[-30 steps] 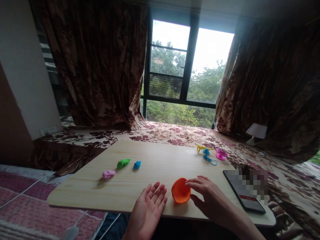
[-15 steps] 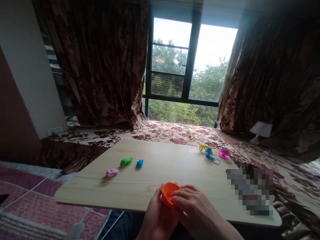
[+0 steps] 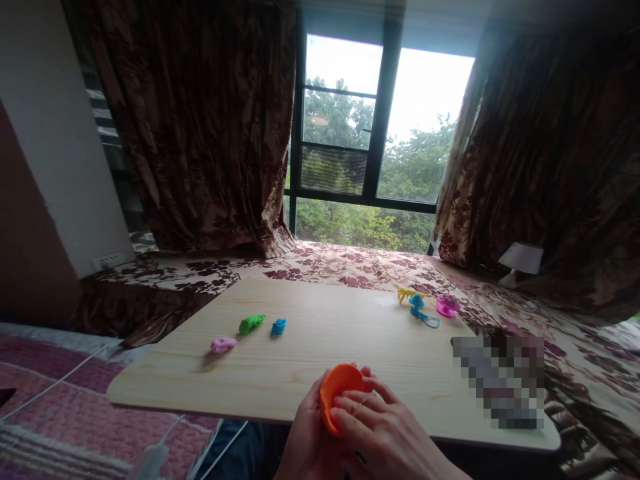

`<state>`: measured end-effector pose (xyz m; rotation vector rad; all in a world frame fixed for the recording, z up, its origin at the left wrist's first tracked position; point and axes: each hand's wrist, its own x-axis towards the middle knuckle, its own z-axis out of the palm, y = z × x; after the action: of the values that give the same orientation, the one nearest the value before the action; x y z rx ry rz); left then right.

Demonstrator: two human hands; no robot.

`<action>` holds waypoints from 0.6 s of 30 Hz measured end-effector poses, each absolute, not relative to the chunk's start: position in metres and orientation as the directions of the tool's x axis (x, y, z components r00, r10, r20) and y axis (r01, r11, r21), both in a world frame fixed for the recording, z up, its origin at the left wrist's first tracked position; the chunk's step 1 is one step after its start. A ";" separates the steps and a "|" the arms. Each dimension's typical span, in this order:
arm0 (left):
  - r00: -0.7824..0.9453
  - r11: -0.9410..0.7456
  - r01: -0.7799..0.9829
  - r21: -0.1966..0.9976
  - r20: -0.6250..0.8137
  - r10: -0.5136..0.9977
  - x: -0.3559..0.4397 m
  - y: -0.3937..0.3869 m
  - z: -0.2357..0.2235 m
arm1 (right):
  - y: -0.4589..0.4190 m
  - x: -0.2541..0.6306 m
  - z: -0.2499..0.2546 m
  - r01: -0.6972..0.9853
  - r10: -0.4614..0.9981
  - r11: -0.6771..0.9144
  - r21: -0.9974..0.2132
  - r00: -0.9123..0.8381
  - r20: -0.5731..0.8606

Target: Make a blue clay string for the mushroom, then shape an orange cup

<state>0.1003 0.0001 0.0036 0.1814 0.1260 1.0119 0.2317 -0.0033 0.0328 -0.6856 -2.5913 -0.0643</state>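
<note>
An orange clay bowl (image 3: pixel 334 387) is held between my two hands at the near edge of the table, tilted so that its hollow shows. My left hand (image 3: pixel 307 433) cups it from the left and below. The fingers of my right hand (image 3: pixel 377 420) reach over the rim and press on the inside wall; its thumb is hidden. Farther off on the left side of the table lie a pink lump of clay (image 3: pixel 223 345), a green lump (image 3: pixel 251 324) and a small blue lump (image 3: pixel 279 326).
On the table's (image 3: pixel 170 380) far right are a yellow shape (image 3: pixel 410 294), a blue mushroom-like shape (image 3: pixel 417 304) and a pink shape (image 3: pixel 448 305). A blurred-out dark slab (image 3: pixel 495 383) lies at the right edge. Behind stand a small lamp (image 3: pixel 521 258), curtains and a window.
The orange bowl has come off the table into my left hand, which was open and palm up. My right fingers have moved from its outer rim to inside it, and the bowl now tilts more.
</note>
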 end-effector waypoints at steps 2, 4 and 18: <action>0.545 0.538 -0.824 0.177 -0.008 0.838 0.100 0.001 0.004 | -0.003 0.231 0.030 0.470 0.433 0.880 -0.067 -0.737 0.520; 0.533 0.525 -0.839 0.146 0.021 0.846 0.100 0.003 0.002 | -0.002 0.231 0.032 0.463 0.435 0.882 -0.090 -0.726 0.533; 0.307 0.305 -0.924 0.232 -0.028 0.951 0.100 0.004 -0.005 | -0.010 0.224 0.043 0.441 0.386 0.897 0.000 -0.785 0.485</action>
<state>0.0996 0.0039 -0.0046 0.1847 0.1716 1.2496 0.2243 -0.0098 0.0430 -0.5994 -2.5756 -0.1549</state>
